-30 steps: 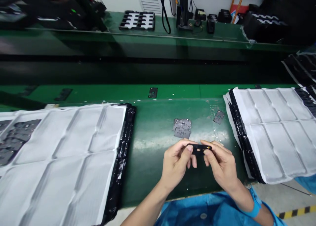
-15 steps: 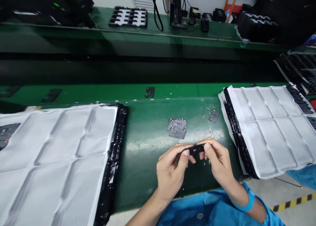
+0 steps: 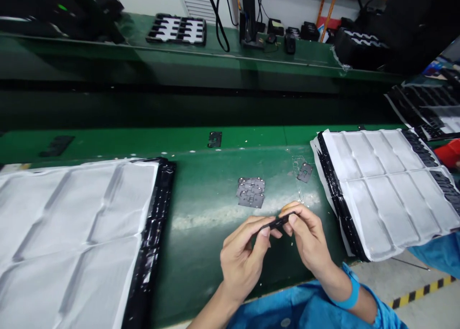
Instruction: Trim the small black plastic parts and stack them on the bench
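The thin black part [image 3: 276, 222] is between your hands, above the green bench [image 3: 194, 262], slanting up to the right in view and seen nearly edge-on (its face is hard to make out, and your fingertips hide both ends). Your left hand [image 3: 241, 257] pinches one end between thumb and fingers; your right hand [image 3: 307, 235] pinches the other, both forearms angled inward. Beyond lie overlapping dark plates [image 3: 250, 193]; the white-covered stack [image 3: 82, 243] on your left is cut off.
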A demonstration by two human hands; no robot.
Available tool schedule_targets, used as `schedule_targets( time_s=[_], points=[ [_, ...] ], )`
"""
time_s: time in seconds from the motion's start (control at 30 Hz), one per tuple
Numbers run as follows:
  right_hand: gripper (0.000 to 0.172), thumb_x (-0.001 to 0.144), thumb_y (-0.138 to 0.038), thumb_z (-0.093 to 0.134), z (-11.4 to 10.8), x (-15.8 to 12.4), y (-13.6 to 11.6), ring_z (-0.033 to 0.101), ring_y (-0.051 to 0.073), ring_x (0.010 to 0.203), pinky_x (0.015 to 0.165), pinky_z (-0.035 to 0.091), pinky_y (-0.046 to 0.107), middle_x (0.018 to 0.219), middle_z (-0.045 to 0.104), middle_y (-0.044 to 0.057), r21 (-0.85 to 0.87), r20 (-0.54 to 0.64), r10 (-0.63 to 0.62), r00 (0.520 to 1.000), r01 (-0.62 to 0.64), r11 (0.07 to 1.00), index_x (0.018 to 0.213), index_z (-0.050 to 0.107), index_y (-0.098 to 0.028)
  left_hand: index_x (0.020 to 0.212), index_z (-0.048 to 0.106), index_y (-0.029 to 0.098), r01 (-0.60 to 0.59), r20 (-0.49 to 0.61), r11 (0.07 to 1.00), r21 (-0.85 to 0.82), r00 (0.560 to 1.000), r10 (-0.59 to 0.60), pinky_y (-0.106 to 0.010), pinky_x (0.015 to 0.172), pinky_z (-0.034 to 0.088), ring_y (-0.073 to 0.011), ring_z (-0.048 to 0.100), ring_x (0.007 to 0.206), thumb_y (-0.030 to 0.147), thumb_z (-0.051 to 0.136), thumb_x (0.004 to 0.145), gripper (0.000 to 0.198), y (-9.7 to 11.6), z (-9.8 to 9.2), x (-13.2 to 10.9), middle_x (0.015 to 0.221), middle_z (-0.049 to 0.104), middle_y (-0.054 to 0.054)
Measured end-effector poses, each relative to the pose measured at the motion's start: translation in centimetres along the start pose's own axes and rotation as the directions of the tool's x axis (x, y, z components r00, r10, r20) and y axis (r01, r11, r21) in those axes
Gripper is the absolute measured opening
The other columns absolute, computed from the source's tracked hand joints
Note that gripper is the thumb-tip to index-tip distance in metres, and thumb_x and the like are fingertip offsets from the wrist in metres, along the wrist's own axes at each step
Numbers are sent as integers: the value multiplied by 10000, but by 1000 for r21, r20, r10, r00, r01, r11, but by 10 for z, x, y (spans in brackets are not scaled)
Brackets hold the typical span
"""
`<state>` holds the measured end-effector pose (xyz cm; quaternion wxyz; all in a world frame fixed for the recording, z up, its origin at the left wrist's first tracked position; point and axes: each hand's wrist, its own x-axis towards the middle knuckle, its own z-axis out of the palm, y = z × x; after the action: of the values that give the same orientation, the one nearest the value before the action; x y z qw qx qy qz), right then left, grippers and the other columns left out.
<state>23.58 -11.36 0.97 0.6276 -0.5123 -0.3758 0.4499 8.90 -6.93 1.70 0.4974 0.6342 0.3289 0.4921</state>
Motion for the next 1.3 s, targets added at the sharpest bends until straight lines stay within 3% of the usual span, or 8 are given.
schedule_targets(
  time_s=[0.17, 0.4, 0.57, 0.73, 0.87, 1.03, 1.17, 1.3],
  points=[
    [48, 949, -233, 686, 2, 3, 0, 559, 156, 752, 685, 456, 270, 899, 641, 10, 109, 43, 30, 999, -35, 993, 955, 735, -234, 1107, 791, 248, -1, -1, 1000, -4, 1000, 1, -214, 579, 551, -117, 671, 617, 104, 619, 996, 250, -3, -1, 1, 845, 769, -5],
    [128, 981, -233, 640, -5, 2, -14, 530, 137, 701, 659, 451, 267, 942, 641, 23, 35, 122, 31, 992, -35, 999, 1048, 749, -228, 1031, 776, 196, 130, -41, 989, -65, 990, -133, -192, 539, 553, -105, 661, 540, 183, 609, 1021, 168, 3, 1, 4, 757, 765, -3],
    [248, 980, -161, 589, -7, -5, -18, 608, 160, 725, 681, 501, 280, 895, 668, 17, -260, 34, -78, 996, 84, 962, 1149, 746, -252, 991, 756, 160, 270, 3, 954, -128, 962, -271, -192, 511, 556, -113, 652, 487, 280, 610, 1037, 194, 9, 3, 5, 653, 753, -7],
    [641, 835, 26, 519, -22, -9, -33, 697, 213, 996, 908, 560, 346, 1197, 723, 68, -494, 211, -61, 976, 160, 854, 1388, 657, -269, 989, 742, 163, 308, -22, 938, -162, 949, -315, -178, 506, 548, -102, 637, 463, 314, 623, 1036, 199, 11, 1, 5, 623, 752, -2],
    [398, 919, 7, 497, -33, -3, -43, 689, 228, 1015, 927, 545, 370, 1011, 755, 54, -581, 154, -239, 959, 283, 763, 978, 793, -252, 994, 741, 167, 282, -45, 937, -205, 954, -297, -173, 481, 545, -105, 641, 456, 330, 627, 1036, 204, 12, 2, 6, 630, 767, -11],
    [392, 987, -131, 624, -23, -3, -44, 676, 237, 1119, 977, 552, 377, 1250, 717, 81, -431, 120, -176, 977, 211, 877, 1336, 711, -287, 995, 753, 157, 286, -21, 939, -189, 955, -295, -182, 498, 561, -109, 649, 469, 307, 637, 1028, 192, 17, 5, 7, 630, 759, -10],
    [257, 981, -123, 629, -10, -4, -36, 685, 174, 837, 773, 554, 278, 947, 744, 28, -356, 45, -167, 985, 172, 919, 1123, 787, -268, 998, 764, 163, 258, -15, 942, -214, 964, -267, -171, 478, 551, -107, 645, 461, 300, 628, 1033, 197, 16, 8, 3, 612, 743, -1],
    [206, 966, -130, 646, -6, -3, -27, 687, 165, 796, 733, 544, 251, 873, 745, 14, -305, -22, -152, 988, 138, 942, 1028, 801, -250, 1005, 761, 166, 256, -18, 942, -216, 964, -266, -168, 492, 553, -101, 642, 467, 278, 619, 1039, 183, 15, 8, 1, 619, 741, 2]
  ],
)
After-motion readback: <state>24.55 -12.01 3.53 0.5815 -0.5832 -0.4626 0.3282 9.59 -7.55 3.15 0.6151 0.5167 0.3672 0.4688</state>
